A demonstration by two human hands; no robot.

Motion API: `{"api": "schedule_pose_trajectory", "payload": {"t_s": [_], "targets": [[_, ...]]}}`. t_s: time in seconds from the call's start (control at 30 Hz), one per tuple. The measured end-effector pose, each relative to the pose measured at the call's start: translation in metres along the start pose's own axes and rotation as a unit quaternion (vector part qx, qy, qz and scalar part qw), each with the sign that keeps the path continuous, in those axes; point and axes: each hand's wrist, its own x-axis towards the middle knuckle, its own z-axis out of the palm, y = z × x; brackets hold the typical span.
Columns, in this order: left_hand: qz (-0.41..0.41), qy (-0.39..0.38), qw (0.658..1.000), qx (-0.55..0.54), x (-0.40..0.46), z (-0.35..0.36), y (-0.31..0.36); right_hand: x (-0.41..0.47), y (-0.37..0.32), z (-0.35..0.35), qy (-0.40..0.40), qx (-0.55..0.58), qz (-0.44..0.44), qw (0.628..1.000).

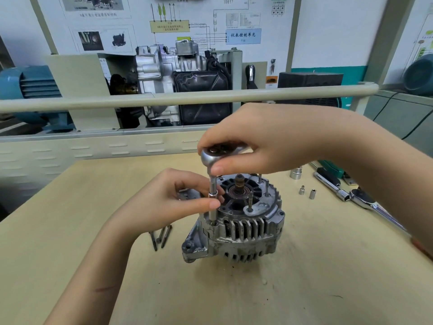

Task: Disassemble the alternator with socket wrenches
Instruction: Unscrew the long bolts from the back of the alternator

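Workshop w/ engine display behind, tan bench [93, 207]: alternator [236, 221] upright at centre, right hand [257, 141] grips ratchet [212, 156] head, left hand [173, 198] pinches extension [212, 198], loose bolts [160, 236] + sockets [307, 192] beside.

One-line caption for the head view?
Right hand holds ratchet, left hand steadies its extension on the alternator.

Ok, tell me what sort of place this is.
Probably an automotive training workshop. A cutaway transmission display stands under wall wiring charts, and on the workbench both hands work a ratchet wrench on an alternator.
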Motion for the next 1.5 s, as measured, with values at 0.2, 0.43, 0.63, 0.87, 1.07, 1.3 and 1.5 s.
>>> {"api": "schedule_pose_trajectory", "payload": {"t_s": [0.2,0.43,0.63,0.87,1.07,1.3,1.5], "targets": [[0.021,0.041,0.999,0.024,-0.001,0.002,0.001,-0.001,-0.001,-0.002,-0.003,-0.004,-0.012,1.000],[0.001,0.057,0.997,0.044,0.000,0.004,-0.001,0.000,-0.004,0.001,0.013,-0.030,0.004,0.999],[-0.012,0.006,1.000,-0.003,-0.003,-0.002,0.001,0.000,0.001,-0.002,-0.005,-0.013,0.002,1.000],[-0.005,0.080,0.996,0.042,0.000,0.006,0.001,0.001,-0.003,-0.002,0.011,-0.060,0.037,0.997],[-0.019,0.074,0.997,0.028,-0.001,0.003,0.000,0.002,-0.002,-0.001,0.007,-0.028,0.024,0.999],[-0.016,0.036,0.999,0.031,-0.001,0.003,-0.001,0.001,-0.001,-0.001,0.006,-0.010,-0.004,1.000],[-0.006,0.083,0.994,0.069,0.000,0.008,0.000,0.001,-0.005,0.001,0.020,-0.047,0.031,0.998]]}}
